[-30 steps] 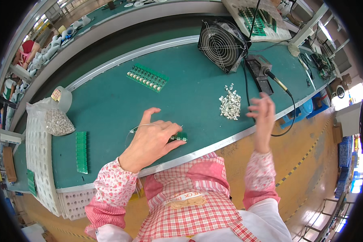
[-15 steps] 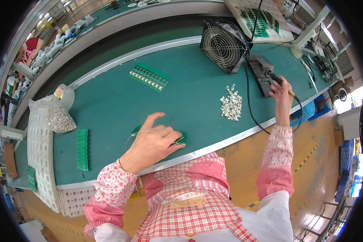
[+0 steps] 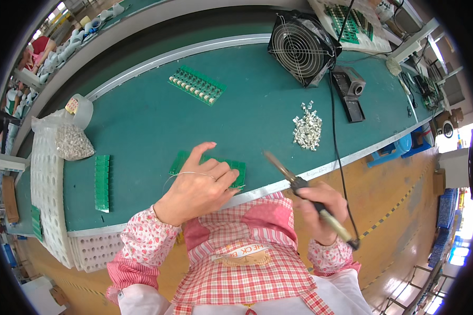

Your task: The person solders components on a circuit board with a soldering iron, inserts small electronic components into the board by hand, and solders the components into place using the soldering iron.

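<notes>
Left hand (image 3: 197,188) flat on green circuit board (image 3: 235,169) at worktop (image 3: 142,121) near edge, fingers spread, pinning board, thin solder wire (image 3: 186,174) under them. Right hand (image 3: 320,207) clenched around soldering iron (image 3: 286,170), tip poised just beside board, at its 3 o'clock, not touching. Judgement: soldering on this board not begun. Second board (image 3: 197,84) waits at 12 o'clock, board strip (image 3: 102,181) at 9. Pile of metal parts (image 3: 307,129), fan (image 3: 298,48), iron stand (image 3: 351,90) at 1–2 o'clock; cord (image 3: 337,152) trails near iron.
</notes>
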Demonstrator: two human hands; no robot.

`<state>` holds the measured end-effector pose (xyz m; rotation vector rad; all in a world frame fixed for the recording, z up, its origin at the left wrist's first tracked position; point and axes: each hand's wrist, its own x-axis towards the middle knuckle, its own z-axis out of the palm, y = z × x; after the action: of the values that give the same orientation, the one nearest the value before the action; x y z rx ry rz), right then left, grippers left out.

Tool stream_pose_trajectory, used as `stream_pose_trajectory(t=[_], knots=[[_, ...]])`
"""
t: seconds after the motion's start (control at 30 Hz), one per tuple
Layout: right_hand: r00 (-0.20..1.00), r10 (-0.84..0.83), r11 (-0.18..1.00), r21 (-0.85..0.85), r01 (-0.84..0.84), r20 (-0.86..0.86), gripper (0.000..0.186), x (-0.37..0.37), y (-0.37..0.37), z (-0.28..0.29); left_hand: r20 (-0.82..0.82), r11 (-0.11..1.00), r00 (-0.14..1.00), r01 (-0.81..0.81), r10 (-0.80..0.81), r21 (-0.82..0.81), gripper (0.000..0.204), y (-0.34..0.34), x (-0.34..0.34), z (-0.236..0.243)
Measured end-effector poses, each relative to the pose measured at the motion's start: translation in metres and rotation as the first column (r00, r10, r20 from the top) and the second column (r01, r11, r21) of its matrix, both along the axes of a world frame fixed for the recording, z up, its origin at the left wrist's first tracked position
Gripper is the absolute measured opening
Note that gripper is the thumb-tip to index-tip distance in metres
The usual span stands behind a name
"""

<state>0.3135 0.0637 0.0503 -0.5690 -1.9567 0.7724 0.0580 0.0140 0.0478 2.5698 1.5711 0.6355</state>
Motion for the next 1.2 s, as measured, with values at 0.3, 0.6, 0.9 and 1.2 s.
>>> stream_pose_trajectory(t=[0.3,0.6,0.9,1.2], knots=[[0.941,0.037,0.993,0.096,-0.073,0.337,0.025,-0.059,0.006,-0.014,0.032,0.998,0.999,-0.006,0.004,0.055,0.026,0.000,-0.002,-0.010],[0.982,-0.163,0.981,-0.095,0.172,0.094,0.016,-0.031,0.012,-0.023,0.120,0.998,0.992,-0.050,0.046,0.027,0.030,-0.001,-0.003,-0.012],[0.928,-0.063,0.945,-0.321,-0.064,-0.368,0.011,-0.004,-0.021,-0.027,0.106,0.999,0.994,-0.037,0.036,0.012,0.027,0.000,-0.003,-0.011],[0.934,0.005,0.979,-0.190,-0.077,-0.357,0.014,-0.006,-0.019,-0.031,0.121,0.997,0.992,-0.044,0.036,0.064,0.028,0.002,-0.002,-0.012]])
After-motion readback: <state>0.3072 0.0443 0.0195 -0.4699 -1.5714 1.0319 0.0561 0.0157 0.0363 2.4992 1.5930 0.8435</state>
